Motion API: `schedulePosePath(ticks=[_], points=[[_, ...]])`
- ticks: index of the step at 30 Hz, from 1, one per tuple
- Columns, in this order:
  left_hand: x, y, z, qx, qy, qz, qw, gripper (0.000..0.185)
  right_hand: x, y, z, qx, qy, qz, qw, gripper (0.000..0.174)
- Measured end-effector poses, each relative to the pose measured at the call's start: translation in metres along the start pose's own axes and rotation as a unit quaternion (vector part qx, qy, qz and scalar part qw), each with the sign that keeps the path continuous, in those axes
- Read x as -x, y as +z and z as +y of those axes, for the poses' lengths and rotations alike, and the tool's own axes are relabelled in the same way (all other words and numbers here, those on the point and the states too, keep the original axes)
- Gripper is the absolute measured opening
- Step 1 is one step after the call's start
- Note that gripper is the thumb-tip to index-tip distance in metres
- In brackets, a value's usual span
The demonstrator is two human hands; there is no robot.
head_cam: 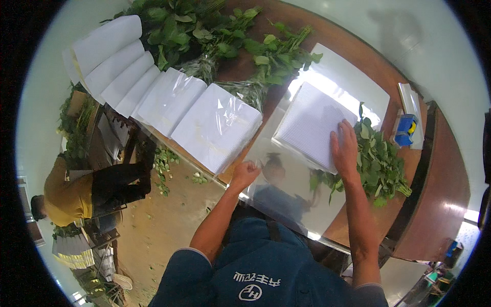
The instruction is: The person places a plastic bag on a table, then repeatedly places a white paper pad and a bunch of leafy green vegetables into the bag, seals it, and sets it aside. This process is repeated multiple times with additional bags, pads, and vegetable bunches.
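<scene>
My right hand (pixel 345 147) lies with extended fingers on the right edge of a white corrugated cardboard wrap (pixel 312 124). Leafy green cut stems (pixel 379 165) stick out from that wrap on the right, and more leaves show under its lower edge. Beneath it a glossy clear plastic sheet (pixel 280 203) covers part of the brown tabletop. My left hand (pixel 244 175) is curled near the sheet's left edge; whether film is pinched in its fingers cannot be made out. A row of white bundles in clear film (pixel 218 126) sits just beyond that hand.
Loose leafy stems (pixel 172 34) are heaped at the table's far side. A blue tape dispenser (pixel 406 129) stands on the right. To the left, a person in a yellow top (pixel 71 197) is at another bench, and fallen leaves (pixel 165 165) litter the floor.
</scene>
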State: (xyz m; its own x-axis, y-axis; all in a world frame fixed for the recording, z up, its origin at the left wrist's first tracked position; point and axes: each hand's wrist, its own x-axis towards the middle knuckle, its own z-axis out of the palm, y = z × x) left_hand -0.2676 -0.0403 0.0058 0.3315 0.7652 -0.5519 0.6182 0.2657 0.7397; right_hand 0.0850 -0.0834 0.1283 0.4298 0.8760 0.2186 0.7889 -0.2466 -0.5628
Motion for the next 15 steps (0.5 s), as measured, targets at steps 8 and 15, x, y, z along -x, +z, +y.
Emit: schedulePosePath(ticks=[8, 15], points=[[0.063, -0.032, 0.083, 0.237, -0.046, -0.111, 0.964, 0.026, -0.002, 0.008, 0.008, 0.006, -0.024, 0.014, 1.0, 0.039], [0.052, -0.027, 0.139, 0.471, -0.026, -0.119, 0.874, 0.025, 0.008, -0.016, -0.011, -0.022, -0.012, 0.014, 1.0, 0.043]])
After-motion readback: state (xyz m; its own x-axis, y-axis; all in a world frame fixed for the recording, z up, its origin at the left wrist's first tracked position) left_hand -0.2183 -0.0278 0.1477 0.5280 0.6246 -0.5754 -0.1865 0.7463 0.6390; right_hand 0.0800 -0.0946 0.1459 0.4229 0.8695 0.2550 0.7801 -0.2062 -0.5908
